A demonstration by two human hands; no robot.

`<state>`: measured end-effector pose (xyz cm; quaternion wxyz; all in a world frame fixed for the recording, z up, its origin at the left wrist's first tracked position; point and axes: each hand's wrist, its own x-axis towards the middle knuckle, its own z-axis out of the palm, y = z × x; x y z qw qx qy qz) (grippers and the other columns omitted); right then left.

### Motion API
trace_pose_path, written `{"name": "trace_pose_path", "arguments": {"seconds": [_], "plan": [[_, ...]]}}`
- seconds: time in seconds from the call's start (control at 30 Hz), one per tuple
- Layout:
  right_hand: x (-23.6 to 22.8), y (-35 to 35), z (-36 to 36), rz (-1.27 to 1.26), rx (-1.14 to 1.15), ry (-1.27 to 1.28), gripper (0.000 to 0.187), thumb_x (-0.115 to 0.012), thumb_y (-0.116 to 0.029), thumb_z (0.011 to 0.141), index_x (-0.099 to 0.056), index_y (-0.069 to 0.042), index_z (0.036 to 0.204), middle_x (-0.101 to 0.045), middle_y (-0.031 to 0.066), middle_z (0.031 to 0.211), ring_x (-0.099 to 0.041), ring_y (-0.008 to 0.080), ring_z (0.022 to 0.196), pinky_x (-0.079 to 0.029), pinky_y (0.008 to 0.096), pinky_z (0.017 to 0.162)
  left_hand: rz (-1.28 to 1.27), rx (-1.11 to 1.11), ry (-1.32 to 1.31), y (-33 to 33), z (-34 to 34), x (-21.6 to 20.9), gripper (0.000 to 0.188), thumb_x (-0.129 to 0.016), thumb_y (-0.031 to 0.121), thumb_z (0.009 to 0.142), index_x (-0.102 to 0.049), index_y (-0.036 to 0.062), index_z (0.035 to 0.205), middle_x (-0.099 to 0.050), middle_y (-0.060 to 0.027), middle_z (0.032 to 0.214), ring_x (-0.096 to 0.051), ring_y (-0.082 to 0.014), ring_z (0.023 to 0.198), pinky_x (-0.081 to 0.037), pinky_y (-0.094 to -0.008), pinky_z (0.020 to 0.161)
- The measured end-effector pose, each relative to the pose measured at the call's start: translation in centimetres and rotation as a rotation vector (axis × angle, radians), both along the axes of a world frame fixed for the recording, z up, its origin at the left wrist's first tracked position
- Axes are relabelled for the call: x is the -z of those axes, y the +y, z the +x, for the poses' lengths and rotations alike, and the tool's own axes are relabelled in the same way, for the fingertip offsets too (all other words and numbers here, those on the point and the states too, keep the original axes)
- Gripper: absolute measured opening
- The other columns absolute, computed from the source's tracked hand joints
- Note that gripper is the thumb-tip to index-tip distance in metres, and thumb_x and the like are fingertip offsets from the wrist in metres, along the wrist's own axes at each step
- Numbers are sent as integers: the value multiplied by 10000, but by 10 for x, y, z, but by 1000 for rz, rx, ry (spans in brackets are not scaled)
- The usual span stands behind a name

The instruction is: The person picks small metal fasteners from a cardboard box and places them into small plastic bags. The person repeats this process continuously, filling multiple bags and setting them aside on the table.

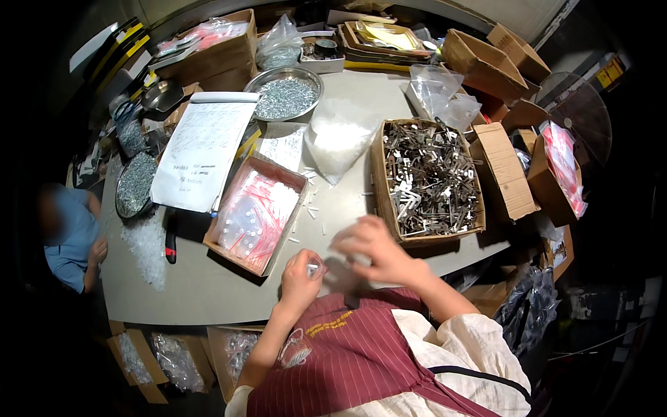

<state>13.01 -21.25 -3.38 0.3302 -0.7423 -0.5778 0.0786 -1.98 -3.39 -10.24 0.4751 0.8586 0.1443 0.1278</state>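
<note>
Two hands work at the near edge of the counter: my left hand has its grip pinched together on a small clear bag, held just above the grey top. My right hand is blurred beside it, fingers curled over something pale, and I cannot tell whether that grip is closed. A box of small zip bags lies just left of my hands; a carton of metal brackets sits just beyond my right hand.
</note>
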Motion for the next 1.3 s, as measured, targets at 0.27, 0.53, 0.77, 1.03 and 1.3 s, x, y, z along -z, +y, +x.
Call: {"name": "trace_pose_path", "arguments": {"seconds": [0.27,0.53,0.77,1.03,1.3], "plan": [[9,-69,114,-264,772,-447,149,-714,-138,790,-720,-96,933,-637,86,903,-588,295,937,-418,427,857,-124,-83,132,4,-14,17,281,-806,114,779,-593,39,946,-661,-148,877,-651,-362,846,-508,-433,743],[22,-72,129,-421,679,-500,220,-741,-177,745,-713,-91,945,-633,95,937,-567,295,996,-405,434,915,-148,-82,159,3,-16,12,278,-805,115,782,-594,37,945,-676,-144,872,-671,-343,826,-519,-410,739],[27,-43,110,-463,477,-600,316,-778,-224,743,-699,-76,1011,-630,97,983,-549,285,1066,-378,433,980,-191,-87,150,2,-14,13,243,-784,104,807,-594,36,942,-675,-134,869,-673,-332,820,-521,-402,738],[16,-48,98,-524,508,-476,201,-711,-133,699,-678,-81,890,-641,86,896,-566,284,983,-385,423,939,-165,-107,133,0,-22,14,238,-779,104,812,-592,37,943,-675,-125,836,-674,-326,795,-520,-403,718],[15,-66,107,-332,587,-473,225,-712,-98,656,-722,-127,879,-637,78,924,-563,283,1000,-378,453,975,-160,-93,127,-1,-19,19,243,-783,105,809,-593,40,947,-677,-128,837,-679,-320,809,-520,-401,725]]}}
